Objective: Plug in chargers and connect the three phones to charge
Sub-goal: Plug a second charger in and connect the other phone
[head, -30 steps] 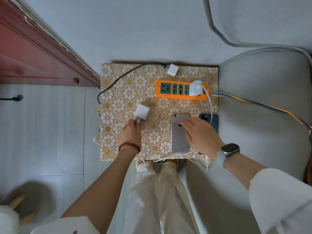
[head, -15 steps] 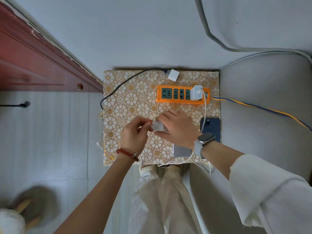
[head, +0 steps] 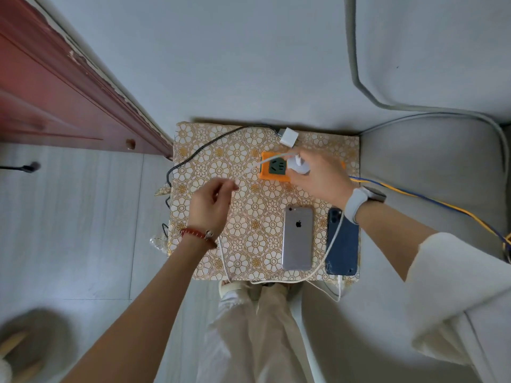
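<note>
I see my right hand (head: 320, 175) over the orange strip (head: 272, 169), fingers gripping a white charger (head: 297, 165) just above the strip's sockets; whether its prongs touch a socket I cannot tell. Only the strip's left end shows, the rest is under the hand. A white cable (head: 260, 164) runs left from the charger to my left hand (head: 211, 203), whose fingers pinch it loosely above the counter (head: 210, 150). A second white charger (head: 289, 136) lies at the counter's far edge, with a black cable (head: 210, 146) looping from it to the left edge. The silver phone (head: 298, 237) lies face down near the front edge. The blue phone (head: 343, 244) sits beside it, hard against the right edge, a white lead draped across it. Open patterned counter lies left of the phones. The grey sofa (head: 431, 167) abuts the right edge, the wall the far edge.
</note>
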